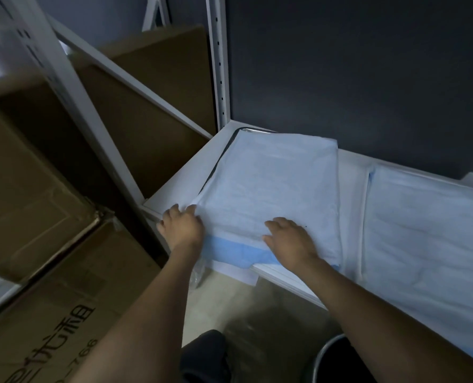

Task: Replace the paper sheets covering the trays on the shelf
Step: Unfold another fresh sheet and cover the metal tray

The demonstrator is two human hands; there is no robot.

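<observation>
Your left hand curls at the lower-left corner of the paper sheet, grip unclear; your right hand lies flat on it, mid-frame. Of the tray only a dark rim shows.

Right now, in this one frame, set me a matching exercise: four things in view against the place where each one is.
Things:
1. left hand
2. right hand
3. cardboard box
4. second sheet

Places:
a. further right along the shelf
b. flat on top of the pale sheet, near its front edge
c. at the pale sheet's near left corner
d. left of the shelf, outside its frame

Pairs: 1-c, 2-b, 3-d, 4-a
</observation>
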